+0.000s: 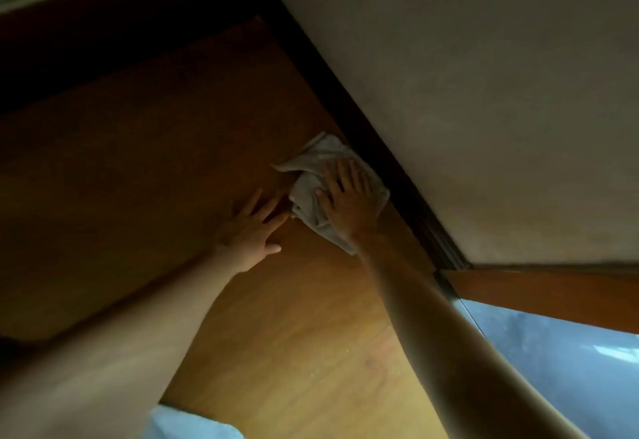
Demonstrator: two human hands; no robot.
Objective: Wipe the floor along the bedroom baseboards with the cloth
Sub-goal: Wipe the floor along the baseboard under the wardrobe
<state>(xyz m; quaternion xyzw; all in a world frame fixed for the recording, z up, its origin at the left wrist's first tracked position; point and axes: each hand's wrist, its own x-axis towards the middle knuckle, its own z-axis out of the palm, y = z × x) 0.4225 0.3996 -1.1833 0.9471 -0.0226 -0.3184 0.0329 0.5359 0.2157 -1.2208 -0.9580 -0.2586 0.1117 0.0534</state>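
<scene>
A crumpled grey-white cloth lies on the wooden floor, its far edge against the dark baseboard that runs diagonally under the pale wall. My right hand presses flat on the cloth with fingers spread and straight. Just to its left, my left hand rests flat on the bare floor, fingers straight, close to the cloth's near edge and holding nothing.
The pale wall rises right of the baseboard. A wooden door frame or threshold and a light-blue surface lie at lower right. Dark shadow covers the floor at upper left. A pale blue patch shows at the bottom edge.
</scene>
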